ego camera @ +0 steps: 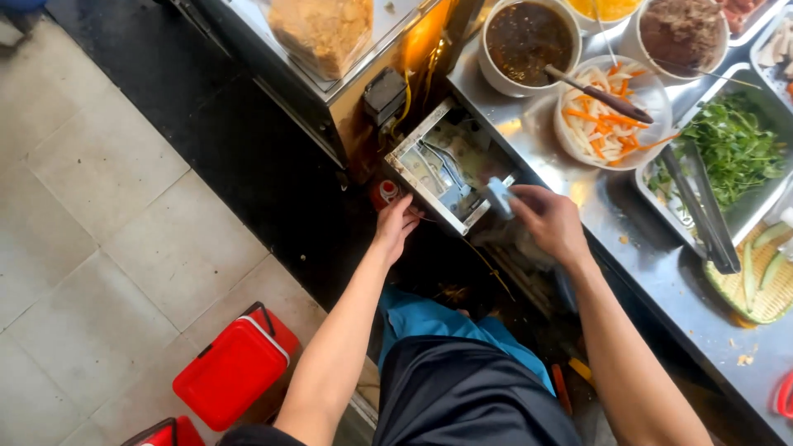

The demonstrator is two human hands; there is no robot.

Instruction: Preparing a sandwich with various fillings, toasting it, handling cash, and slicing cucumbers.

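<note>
Our right hand [552, 221] pinched a small pale-blue cloth [499, 195] at the rim of the metal box [444, 169] just ahead of it; soft and light, we judged, best gripped by its bunched edge. Our left hand [395, 225] curled under the box's near corner.

Bowl of shredded vegetables [610, 111] on counter [661, 281], right of open metal drawer [446, 165], cooler box [235, 367] on floor [91, 231] left

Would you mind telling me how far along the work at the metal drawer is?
Done: the metal drawer stands pulled open. In hand: the right hand holds a small pale blue object at its edge; the left hand grips its front corner. Left: the drawer remains open.
</note>
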